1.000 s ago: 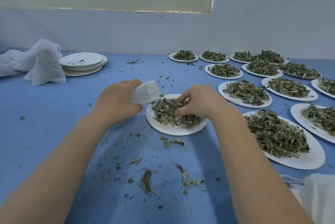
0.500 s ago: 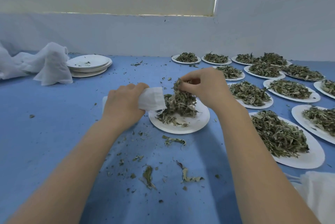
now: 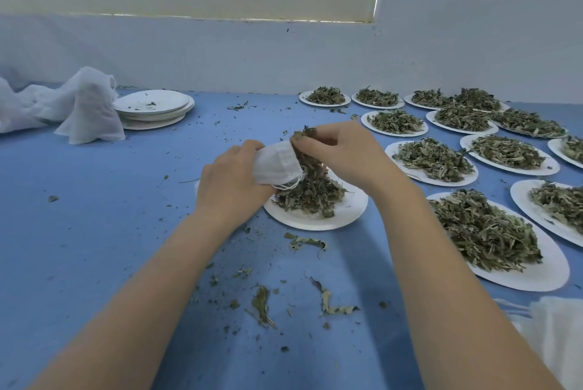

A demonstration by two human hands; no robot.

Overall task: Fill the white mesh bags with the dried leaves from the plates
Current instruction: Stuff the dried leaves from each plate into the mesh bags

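Person at the blue desk, both bare forearms reaching forward over it.

Left hand is closed around a small white mesh bag, held above the left edge of a white plate. The bag's mouth faces right, toward the other hand; a thin drawstring loop hangs below it.

Right hand is pinched shut on a clump of dried leaves, fingertips right at the bag's mouth. Below the pinch a column of leaves trails down into the heap on the plate (whether lifted or only draped, I cannot tell).

Loose leaves and crumbs are scattered on the desk between the forearms and in front of the plate.

To the right, many more plates piled with leaves run in rows back to the wall; the nearest full plate lies just beside the right forearm, and the far row sits close to the wall.

Far left, a stack of emptied plates with a few crumbs on top. Touching its left side is a heap of white mesh cloth, slumped and partly upright.

White fabric shows at the lower right corner, cut off by the frame edge.
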